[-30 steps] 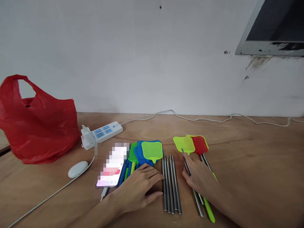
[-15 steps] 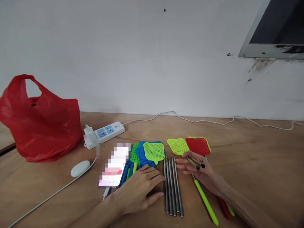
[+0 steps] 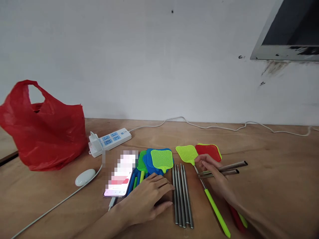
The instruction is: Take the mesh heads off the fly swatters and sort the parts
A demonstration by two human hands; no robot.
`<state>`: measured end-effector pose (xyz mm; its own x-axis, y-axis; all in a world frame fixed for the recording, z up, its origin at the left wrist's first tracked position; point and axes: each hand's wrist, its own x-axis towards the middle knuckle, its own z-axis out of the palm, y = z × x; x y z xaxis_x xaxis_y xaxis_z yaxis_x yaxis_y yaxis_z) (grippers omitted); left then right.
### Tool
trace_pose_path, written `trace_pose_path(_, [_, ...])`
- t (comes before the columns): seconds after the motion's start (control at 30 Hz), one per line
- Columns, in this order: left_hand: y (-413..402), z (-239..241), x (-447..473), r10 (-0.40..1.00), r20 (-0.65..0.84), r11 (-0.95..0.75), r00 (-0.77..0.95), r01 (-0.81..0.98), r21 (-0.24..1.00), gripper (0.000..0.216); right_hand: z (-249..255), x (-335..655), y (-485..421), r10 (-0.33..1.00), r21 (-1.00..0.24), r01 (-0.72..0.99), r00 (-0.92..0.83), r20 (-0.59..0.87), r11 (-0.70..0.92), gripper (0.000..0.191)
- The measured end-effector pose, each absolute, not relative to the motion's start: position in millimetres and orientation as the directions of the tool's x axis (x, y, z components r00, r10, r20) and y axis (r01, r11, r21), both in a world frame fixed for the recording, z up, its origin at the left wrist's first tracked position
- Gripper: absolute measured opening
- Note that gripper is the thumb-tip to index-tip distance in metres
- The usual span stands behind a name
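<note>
My right hand (image 3: 215,177) is closed round two metal rods (image 3: 224,168) that stick out to the right above the table. Under it lie a yellow-green fly swatter (image 3: 188,153) with a green handle (image 3: 216,211) and a red swatter head (image 3: 208,151). My left hand (image 3: 147,197) lies flat with its fingers spread, empty, its fingertips next to a row of several metal rods (image 3: 182,195). Just above that hand lies a pile of blue and green swatter heads (image 3: 157,160).
A phone (image 3: 119,174) lies left of the pile, with a white mouse-shaped object (image 3: 85,177) and a cable beside it. A white power strip (image 3: 109,141) and a red plastic bag (image 3: 42,129) stand at the back left of the wooden table (image 3: 274,172). The wall is close behind.
My right hand has lifted two metal rods off the swatters and swung them to point right. The yellow-green swatter shifted slightly left. My left hand has stayed put.
</note>
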<state>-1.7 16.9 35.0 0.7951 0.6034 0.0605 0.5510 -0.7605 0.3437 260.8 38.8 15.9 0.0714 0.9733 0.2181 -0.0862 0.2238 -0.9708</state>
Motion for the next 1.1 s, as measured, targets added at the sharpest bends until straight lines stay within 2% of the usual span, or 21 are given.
trace_pose_path(0.17, [17, 36, -2, 0.604, 0.050, -0.756, 0.795, 0.552, 0.350, 0.029, 23, 246, 29, 0.982, -0.933, -0.306, 0.057, 0.180, 0.189, 0.019])
trace_pose_path(0.3, [17, 37, -1, 0.603, 0.042, -0.756, 0.797, 0.553, 0.349, 0.028, 28, 240, 24, 0.997, -0.872, -0.486, -0.017, 0.073, 0.055, 0.024])
trace_pose_path(0.5, [17, 37, -1, 0.606, 0.056, -0.756, 0.793, 0.552, 0.353, 0.028, 29, 244, 25, 0.982, -0.942, -0.313, -0.097, 0.161, 0.123, 0.024])
trace_pose_path(0.63, [17, 38, -1, 0.607, 0.050, -0.753, 0.794, 0.553, 0.356, 0.027, 32, 241, 26, 0.978, -0.924, -0.351, -0.085, 0.189, 0.149, 0.028])
trace_pose_path(0.83, [18, 38, -1, 0.607, 0.036, -0.751, 0.794, 0.558, 0.354, 0.028, 47, 239, 34, 0.992, -0.903, -0.427, -0.093, 0.082, 0.035, 0.051])
trace_pose_path(1.1, [16, 37, -1, 0.608, 0.047, -0.752, 0.792, 0.556, 0.354, 0.029, 50, 235, 33, 0.986, -0.940, -0.319, -0.072, 0.151, 0.121, 0.046])
